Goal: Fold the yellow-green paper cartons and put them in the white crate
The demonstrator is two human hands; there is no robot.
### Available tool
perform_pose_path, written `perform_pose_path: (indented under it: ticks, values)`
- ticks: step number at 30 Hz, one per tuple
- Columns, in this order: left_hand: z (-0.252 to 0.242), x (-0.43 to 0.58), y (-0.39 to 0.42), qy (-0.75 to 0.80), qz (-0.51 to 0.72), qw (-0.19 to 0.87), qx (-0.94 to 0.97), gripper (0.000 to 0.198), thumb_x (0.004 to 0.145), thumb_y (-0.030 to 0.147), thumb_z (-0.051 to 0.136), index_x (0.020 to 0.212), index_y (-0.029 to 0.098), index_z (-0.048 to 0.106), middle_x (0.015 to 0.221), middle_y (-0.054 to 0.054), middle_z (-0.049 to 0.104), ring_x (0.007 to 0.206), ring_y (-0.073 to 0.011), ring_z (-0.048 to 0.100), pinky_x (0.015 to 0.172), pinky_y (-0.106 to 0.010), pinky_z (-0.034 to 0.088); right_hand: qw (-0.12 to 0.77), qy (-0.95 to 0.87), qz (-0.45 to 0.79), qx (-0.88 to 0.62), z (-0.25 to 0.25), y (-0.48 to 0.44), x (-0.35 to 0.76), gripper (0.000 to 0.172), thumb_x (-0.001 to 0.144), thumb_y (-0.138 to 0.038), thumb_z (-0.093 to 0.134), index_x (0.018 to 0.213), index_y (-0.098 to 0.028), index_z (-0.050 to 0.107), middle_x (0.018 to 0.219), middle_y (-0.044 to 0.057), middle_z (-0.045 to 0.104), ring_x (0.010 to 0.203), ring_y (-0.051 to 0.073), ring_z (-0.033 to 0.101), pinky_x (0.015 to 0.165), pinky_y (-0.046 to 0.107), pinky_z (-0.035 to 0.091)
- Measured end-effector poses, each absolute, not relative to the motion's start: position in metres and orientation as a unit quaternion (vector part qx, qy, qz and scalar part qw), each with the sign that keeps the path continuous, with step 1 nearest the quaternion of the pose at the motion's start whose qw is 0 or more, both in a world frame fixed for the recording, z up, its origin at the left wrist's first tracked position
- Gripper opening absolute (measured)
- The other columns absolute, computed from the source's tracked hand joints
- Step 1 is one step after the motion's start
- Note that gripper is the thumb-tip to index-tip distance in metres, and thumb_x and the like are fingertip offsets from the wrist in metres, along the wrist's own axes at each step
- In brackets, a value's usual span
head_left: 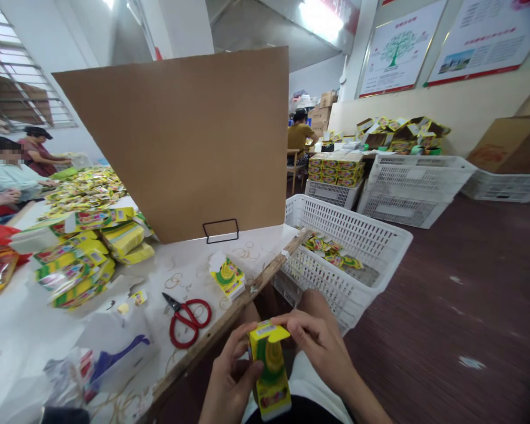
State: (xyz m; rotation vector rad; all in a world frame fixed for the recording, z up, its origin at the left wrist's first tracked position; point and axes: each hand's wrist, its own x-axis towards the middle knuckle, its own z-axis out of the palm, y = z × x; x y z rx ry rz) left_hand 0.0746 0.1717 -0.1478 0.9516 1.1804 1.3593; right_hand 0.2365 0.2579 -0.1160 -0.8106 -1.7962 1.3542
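Note:
A small yellow and green carton (271, 377) stands upright over my lap, its top flap sticking out to the right. My left hand (232, 372) is closed round the carton's left side, thumb on the front and index finger along the top edge. My right hand (318, 341) has its fingers at the carton's top right corner and flap. On the table's near edge lies another carton (227, 275) of the same print, its end flaps raised. Red-handled scissors (189, 321) rest to the left of it, among scattered rubber bands (172, 281).
A big cardboard sheet (194, 147) stands upright across the table, by a black wire stand (221, 231). Packed bundles (77, 268) and a heap of sachets (88, 187) lie left. Beside my knees is a white plastic crate (348, 224) with sachets. Other people sit at the far left and back.

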Motion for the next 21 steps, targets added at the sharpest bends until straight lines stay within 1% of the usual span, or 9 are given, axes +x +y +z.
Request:
perform_pose_path:
  ticks: [2,3,5,7,9,13,17,20,21]
  values:
    - [-0.147,0.075,0.172,0.494,0.562,0.516,0.416,0.048,0.079,0.033,0.067,0.122,0.020,0.050,0.116,-0.013,0.063,0.083,-0.0217,0.067,0.071,-0.029,0.051,0.301,-0.702,0.555,-0.329,-0.117,0.258,0.236,0.028,0.084,-0.036,0.057,0.104,-0.019,0.066,0.071,0.001,0.061,0.065,0.015,0.055,0.058,0.025,0.040]
    - [-0.147,0.076,0.172,0.486,0.561,0.518,0.426,0.048,0.080,0.033,0.065,0.123,0.020,0.050,0.117,-0.013,0.063,0.089,-0.0229,0.066,0.074,-0.029,0.051,0.279,-0.709,0.550,-0.343,-0.118,0.258,0.235,0.030,0.081,-0.032,0.060,0.108,-0.018,0.064,0.067,-0.001,0.058,0.061,0.014,0.052,0.055,0.024,0.038]
    - [-0.146,0.076,0.172,0.464,0.552,0.532,0.445,0.048,0.083,0.033,0.062,0.127,0.021,0.047,0.119,-0.014,0.061,0.101,-0.0250,0.063,0.080,-0.031,0.050,0.261,-0.729,0.511,-0.373,-0.123,0.256,0.232,0.029,0.079,-0.025,0.058,0.107,-0.018,0.060,0.061,-0.004,0.051,0.056,0.013,0.047,0.052,0.023,0.033]
    - [-0.145,0.075,0.172,0.451,0.537,0.547,0.457,0.049,0.085,0.032,0.058,0.130,0.021,0.042,0.122,-0.014,0.059,0.107,-0.0258,0.060,0.085,-0.033,0.049,0.260,-0.745,0.476,-0.389,-0.127,0.254,0.229,0.025,0.080,-0.022,0.053,0.104,-0.017,0.058,0.059,-0.005,0.049,0.054,0.012,0.046,0.051,0.023,0.032]
    - [-0.144,0.074,0.173,0.455,0.526,0.558,0.453,0.049,0.086,0.031,0.057,0.131,0.022,0.040,0.124,-0.015,0.058,0.109,-0.0261,0.059,0.086,-0.034,0.049,0.257,-0.757,0.452,-0.397,-0.130,0.253,0.227,0.025,0.079,-0.019,0.052,0.104,-0.018,0.055,0.059,-0.006,0.047,0.053,0.012,0.046,0.051,0.023,0.032]
    - [-0.143,0.075,0.175,0.459,0.529,0.569,0.430,0.052,0.085,0.030,0.059,0.132,0.022,0.039,0.121,-0.014,0.060,0.107,-0.0257,0.060,0.088,-0.033,0.048,0.242,-0.764,0.450,-0.394,-0.133,0.251,0.224,0.037,0.072,-0.015,0.056,0.108,-0.020,0.050,0.061,-0.007,0.048,0.054,0.013,0.047,0.050,0.022,0.032]
    - [-0.147,0.076,0.180,0.460,0.531,0.563,0.436,0.051,0.084,0.031,0.060,0.131,0.022,0.042,0.121,-0.014,0.061,0.110,-0.0255,0.059,0.090,-0.034,0.048,0.248,-0.746,0.438,-0.436,-0.135,0.253,0.223,0.034,0.072,-0.011,0.052,0.105,-0.019,0.049,0.069,-0.003,0.055,0.060,0.014,0.052,0.055,0.023,0.035]
    - [-0.150,0.074,0.184,0.461,0.548,0.559,0.418,0.053,0.081,0.033,0.064,0.128,0.020,0.045,0.117,-0.015,0.063,0.104,-0.0275,0.062,0.081,-0.033,0.052,0.254,-0.753,0.440,-0.418,-0.135,0.258,0.227,0.034,0.077,-0.015,0.054,0.111,-0.019,0.054,0.065,-0.003,0.054,0.059,0.014,0.051,0.055,0.024,0.036]
    - [-0.151,0.073,0.186,0.458,0.553,0.563,0.409,0.054,0.080,0.034,0.065,0.128,0.019,0.045,0.116,-0.015,0.064,0.100,-0.0276,0.064,0.078,-0.033,0.053,0.261,-0.758,0.448,-0.396,-0.135,0.259,0.228,0.033,0.080,-0.019,0.054,0.113,-0.019,0.056,0.068,-0.002,0.056,0.060,0.015,0.052,0.056,0.025,0.038]
